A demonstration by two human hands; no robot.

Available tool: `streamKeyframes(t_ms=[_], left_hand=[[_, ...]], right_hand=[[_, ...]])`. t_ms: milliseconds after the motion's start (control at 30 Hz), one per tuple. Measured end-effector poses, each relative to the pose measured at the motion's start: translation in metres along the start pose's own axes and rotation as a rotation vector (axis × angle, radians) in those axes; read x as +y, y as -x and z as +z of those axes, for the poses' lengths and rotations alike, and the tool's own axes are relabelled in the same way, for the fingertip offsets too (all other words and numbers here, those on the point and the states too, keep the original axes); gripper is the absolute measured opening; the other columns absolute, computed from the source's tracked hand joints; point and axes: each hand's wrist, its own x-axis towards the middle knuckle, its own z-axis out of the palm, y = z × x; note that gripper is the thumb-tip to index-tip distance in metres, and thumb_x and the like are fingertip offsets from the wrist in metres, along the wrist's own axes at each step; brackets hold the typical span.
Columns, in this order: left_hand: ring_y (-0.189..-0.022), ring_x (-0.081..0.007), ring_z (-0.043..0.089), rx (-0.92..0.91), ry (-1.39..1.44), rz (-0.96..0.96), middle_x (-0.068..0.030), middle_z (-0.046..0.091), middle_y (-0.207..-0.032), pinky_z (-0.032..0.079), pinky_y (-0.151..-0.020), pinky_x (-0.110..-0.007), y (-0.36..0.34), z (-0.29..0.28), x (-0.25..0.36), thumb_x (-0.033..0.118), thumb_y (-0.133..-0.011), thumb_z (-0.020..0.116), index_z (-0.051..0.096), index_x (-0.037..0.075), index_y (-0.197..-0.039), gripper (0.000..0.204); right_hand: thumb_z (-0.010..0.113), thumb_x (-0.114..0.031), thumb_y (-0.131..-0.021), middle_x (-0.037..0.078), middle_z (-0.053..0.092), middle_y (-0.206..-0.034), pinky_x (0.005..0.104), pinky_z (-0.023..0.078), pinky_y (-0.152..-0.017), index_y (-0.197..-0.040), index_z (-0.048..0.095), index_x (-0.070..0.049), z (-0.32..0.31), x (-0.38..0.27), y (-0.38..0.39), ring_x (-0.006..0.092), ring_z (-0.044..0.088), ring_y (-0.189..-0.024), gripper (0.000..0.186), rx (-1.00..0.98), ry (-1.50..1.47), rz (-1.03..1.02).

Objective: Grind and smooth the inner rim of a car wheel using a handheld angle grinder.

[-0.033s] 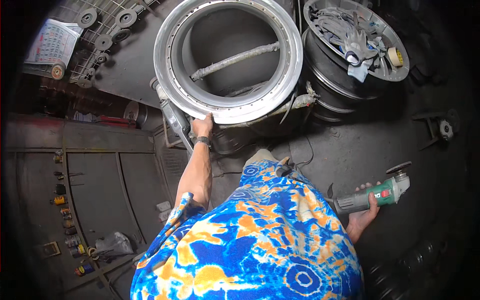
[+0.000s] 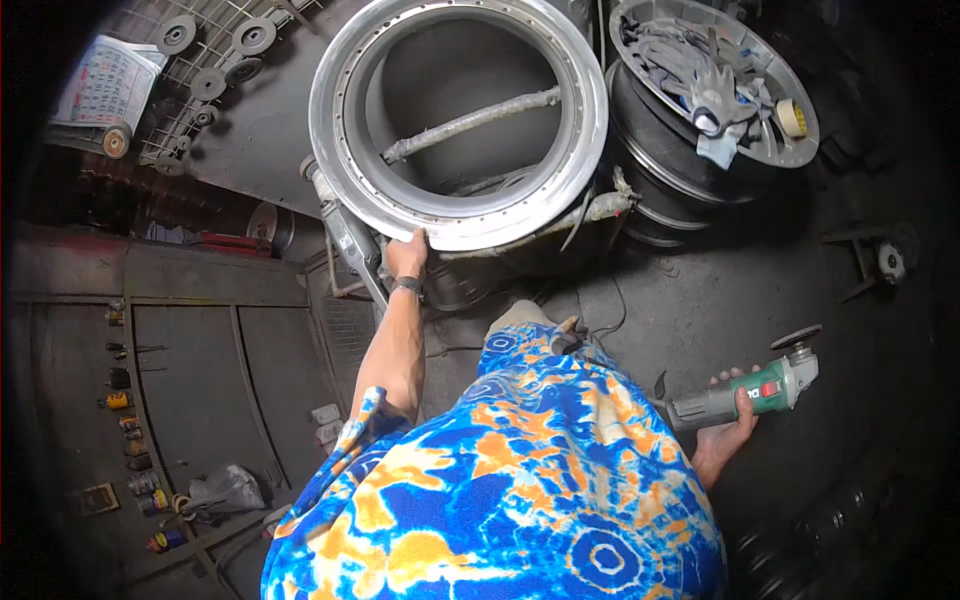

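While the left hand [image 2: 407, 258] grips the near edge of the wheel ring [image 2: 480, 228] ahead, the right hand [image 2: 725, 432] closes its fingers around the angle grinder [image 2: 768, 387] (disc [image 2: 796, 337] well apart from the ring). The lip [image 2: 326, 140] shows bright metal; work completed or remaining cannot be determined. Lettering marks the grinder; a calendar [image 2: 105, 85] bears printed numerals.

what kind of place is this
Probably a workshop where wheels are ground or polished: the right hand holds an angle grinder, the left hand grips a large metal wheel rim, and round discs hang on wire mesh.
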Motion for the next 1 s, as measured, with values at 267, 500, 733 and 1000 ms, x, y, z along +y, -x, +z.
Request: streamKeyframes(t_ms=[267, 500, 733, 1000], left_hand=[[-0.113, -0.0455, 0.068, -0.339, -0.123, 0.118, -0.0281, 0.071, -0.119, 0.053, -0.097, -0.051, 0.047, -0.020, 0.003, 0.050, -0.092, 0.069, 0.074, 0.002, -0.120, 0.056], [-0.089, -0.0213, 0.069, -0.940, 0.186, 0.565, -0.0134, 0.074, -0.094, 0.055, -0.085, -0.036, 0.115, -0.052, 0.120, 0.050, -0.090, 0.079, 0.070, 0.000, -0.108, 0.054], [-0.125, -0.0250, 0.061, -1.285, 0.432, 1.123, -0.0219, 0.064, -0.132, 0.049, -0.105, -0.038, 0.151, -0.090, 0.220, 0.037, -0.079, 0.092, 0.048, -0.002, -0.145, 0.088], [-0.104, -0.0337, 0.073, -0.849, 0.646, 0.953, -0.0227, 0.072, -0.107, 0.057, -0.089, -0.040, 0.127, -0.097, 0.208, 0.025, -0.076, 0.088, 0.055, -0.002, -0.127, 0.067]], right_hand=[[0.068, -0.014, -0.089, 0.017, 0.060, -0.118, 0.0460, 0.054, -0.092, -0.145, 0.044, 0.000, 0.050, 0.001, -0.007, 0.0282, 0.062, -0.105, 0.063, -0.106, 0.054, -0.053], [0.070, -0.020, -0.094, 0.016, 0.062, -0.117, 0.0473, 0.055, -0.093, -0.142, 0.048, -0.001, 0.149, 0.021, -0.036, 0.0290, 0.063, -0.106, 0.056, -0.347, 0.032, -0.033], [0.077, -0.034, -0.093, 0.018, 0.064, -0.118, 0.0489, 0.057, -0.094, -0.140, 0.049, 0.001, 0.284, 0.025, -0.032, 0.0311, 0.067, -0.106, 0.065, -0.675, -0.165, -0.019], [0.066, -0.054, -0.099, 0.022, 0.070, -0.110, 0.0428, 0.065, -0.078, -0.127, 0.056, 0.010, 0.374, 0.045, -0.026, 0.0296, 0.075, -0.086, 0.071, -0.601, 0.123, -0.350]])
